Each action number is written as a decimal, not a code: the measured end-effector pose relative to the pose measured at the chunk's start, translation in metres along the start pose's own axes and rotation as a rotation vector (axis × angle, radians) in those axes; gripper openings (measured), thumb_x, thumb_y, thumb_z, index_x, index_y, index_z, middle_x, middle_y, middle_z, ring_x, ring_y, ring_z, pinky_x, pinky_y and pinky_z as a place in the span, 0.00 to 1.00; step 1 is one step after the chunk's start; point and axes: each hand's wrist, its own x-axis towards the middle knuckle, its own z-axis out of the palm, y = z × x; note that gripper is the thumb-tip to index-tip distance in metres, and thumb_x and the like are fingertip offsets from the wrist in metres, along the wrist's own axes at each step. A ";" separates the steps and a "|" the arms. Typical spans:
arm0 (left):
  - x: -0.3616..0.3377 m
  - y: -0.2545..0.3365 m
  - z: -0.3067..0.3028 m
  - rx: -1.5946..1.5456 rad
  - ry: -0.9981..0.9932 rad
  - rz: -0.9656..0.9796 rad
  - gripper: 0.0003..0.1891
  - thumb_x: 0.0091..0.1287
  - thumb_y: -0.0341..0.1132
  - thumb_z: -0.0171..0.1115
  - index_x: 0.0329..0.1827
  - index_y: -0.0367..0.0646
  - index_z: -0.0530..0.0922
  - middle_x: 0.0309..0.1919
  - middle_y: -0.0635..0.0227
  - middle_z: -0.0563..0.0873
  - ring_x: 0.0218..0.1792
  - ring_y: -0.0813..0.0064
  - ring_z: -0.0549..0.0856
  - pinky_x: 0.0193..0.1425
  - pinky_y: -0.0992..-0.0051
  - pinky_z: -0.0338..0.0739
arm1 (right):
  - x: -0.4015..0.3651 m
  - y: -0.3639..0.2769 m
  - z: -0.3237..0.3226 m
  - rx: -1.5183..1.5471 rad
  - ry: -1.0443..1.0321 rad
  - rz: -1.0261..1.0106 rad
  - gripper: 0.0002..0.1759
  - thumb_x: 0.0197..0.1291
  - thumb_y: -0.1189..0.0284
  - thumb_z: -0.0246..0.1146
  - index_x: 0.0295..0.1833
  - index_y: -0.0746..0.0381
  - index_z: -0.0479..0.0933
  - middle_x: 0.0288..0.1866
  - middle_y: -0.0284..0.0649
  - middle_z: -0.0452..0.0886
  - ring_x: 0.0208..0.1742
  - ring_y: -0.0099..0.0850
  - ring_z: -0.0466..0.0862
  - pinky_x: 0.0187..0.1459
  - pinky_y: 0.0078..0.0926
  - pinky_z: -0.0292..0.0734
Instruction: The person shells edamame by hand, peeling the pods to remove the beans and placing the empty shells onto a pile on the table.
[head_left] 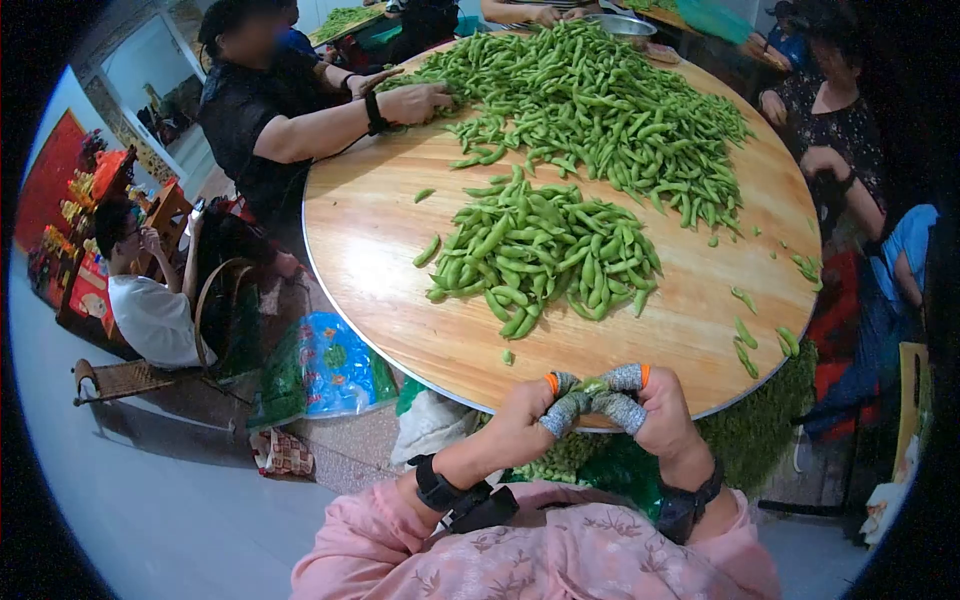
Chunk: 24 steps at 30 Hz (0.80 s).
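Both my hands meet at the near edge of the round wooden table (390, 240), with grey finger covers on thumbs and fingertips. Between the pinched fingertips of my left hand (535, 408) and my right hand (655, 410) is a small green pod (592, 385), mostly hidden by the fingers. Beyond them lies a smaller pile of green pods (545, 250), and behind it a much larger heap (610, 110). A few loose pods (745, 360) are scattered at the right edge.
A person in black (250, 120) reaches onto the table at the left. Other people stand or sit at the far side and right. A seated person in white (155, 315), a blue bag (340, 365) and a white sack (430, 425) are at the left.
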 end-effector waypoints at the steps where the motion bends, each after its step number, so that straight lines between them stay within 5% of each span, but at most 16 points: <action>1: -0.002 -0.005 0.000 -0.013 -0.012 -0.002 0.07 0.61 0.29 0.48 0.38 0.37 0.72 0.24 0.69 0.75 0.28 0.80 0.71 0.34 0.80 0.68 | 0.001 0.001 0.000 -0.002 -0.005 -0.006 0.07 0.49 0.81 0.56 0.36 0.68 0.75 0.29 0.34 0.78 0.32 0.20 0.75 0.34 0.17 0.71; 4: -0.003 -0.002 -0.002 0.049 -0.028 0.009 0.08 0.60 0.28 0.48 0.42 0.37 0.71 0.27 0.66 0.76 0.29 0.78 0.73 0.35 0.79 0.68 | -0.002 0.007 -0.004 -0.101 0.042 -0.052 0.07 0.48 0.81 0.57 0.36 0.68 0.75 0.30 0.34 0.77 0.33 0.20 0.75 0.36 0.18 0.71; 6: -0.003 0.003 -0.010 0.127 -0.026 0.021 0.09 0.60 0.28 0.49 0.43 0.37 0.70 0.28 0.63 0.76 0.30 0.77 0.74 0.36 0.78 0.69 | -0.006 0.011 -0.017 -0.219 0.306 -0.140 0.07 0.48 0.81 0.57 0.36 0.67 0.74 0.31 0.35 0.77 0.33 0.21 0.75 0.36 0.19 0.71; 8: 0.002 0.014 -0.030 0.483 0.271 0.126 0.09 0.60 0.29 0.50 0.43 0.39 0.70 0.19 0.74 0.72 0.23 0.84 0.69 0.27 0.82 0.65 | -0.013 0.003 -0.048 -0.263 0.552 -0.071 0.09 0.47 0.81 0.57 0.38 0.66 0.73 0.33 0.37 0.77 0.34 0.23 0.75 0.38 0.19 0.71; 10: 0.015 0.022 -0.058 0.576 0.461 0.108 0.10 0.60 0.30 0.51 0.43 0.39 0.72 0.18 0.65 0.76 0.21 0.75 0.75 0.27 0.77 0.69 | -0.023 0.006 -0.090 -0.610 0.777 -0.100 0.12 0.46 0.81 0.57 0.40 0.67 0.72 0.36 0.38 0.77 0.35 0.24 0.75 0.40 0.19 0.70; 12: 0.039 0.025 -0.085 1.015 0.615 0.119 0.11 0.58 0.33 0.53 0.41 0.39 0.73 0.22 0.56 0.79 0.23 0.60 0.79 0.28 0.69 0.71 | -0.039 0.000 -0.117 -0.719 0.801 -0.056 0.12 0.47 0.81 0.57 0.41 0.68 0.72 0.36 0.38 0.77 0.35 0.24 0.75 0.40 0.18 0.70; 16: 0.077 0.020 -0.117 1.278 0.559 0.023 0.11 0.52 0.36 0.58 0.34 0.38 0.75 0.25 0.51 0.78 0.29 0.53 0.78 0.30 0.64 0.71 | -0.055 0.008 -0.124 -0.782 0.969 -0.112 0.12 0.49 0.79 0.57 0.42 0.69 0.72 0.34 0.37 0.77 0.35 0.22 0.74 0.40 0.18 0.69; 19: 0.089 0.016 -0.120 1.445 0.448 0.019 0.06 0.42 0.27 0.57 0.25 0.38 0.73 0.21 0.53 0.78 0.27 0.54 0.79 0.29 0.62 0.72 | -0.059 0.002 -0.107 -0.650 0.861 -0.045 0.10 0.50 0.81 0.57 0.40 0.70 0.74 0.33 0.38 0.78 0.35 0.24 0.76 0.40 0.20 0.71; 24: 0.063 0.037 -0.095 1.306 0.452 0.109 0.07 0.50 0.33 0.57 0.27 0.38 0.73 0.22 0.52 0.77 0.29 0.52 0.77 0.29 0.63 0.71 | -0.041 0.007 -0.066 -0.407 0.628 -0.104 0.09 0.50 0.81 0.57 0.40 0.69 0.74 0.33 0.37 0.78 0.34 0.23 0.76 0.40 0.20 0.72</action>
